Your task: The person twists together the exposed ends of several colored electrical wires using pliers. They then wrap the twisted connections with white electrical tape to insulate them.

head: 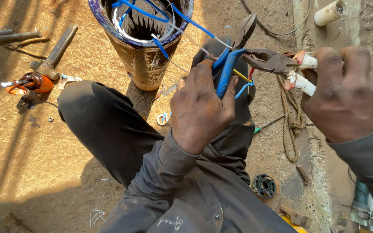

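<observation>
My left hand (201, 105) is closed around a bundle of blue wires (227, 71) that run up into the top of a brown metal cylinder (145, 58) with windings inside. My right hand (350, 92) grips the white-wrapped handles of rusty pliers (266, 60). The pliers' jaws are open around the wires just above my left fingers. A thin yellow and a red wire show beside the blue ones.
A hammer (57, 51) and an orange can (37, 83) lie on the sandy ground at left. A coiled rope (288, 125) hangs at right, a small black round part (265, 185) lies below it. My dark trouser legs fill the middle.
</observation>
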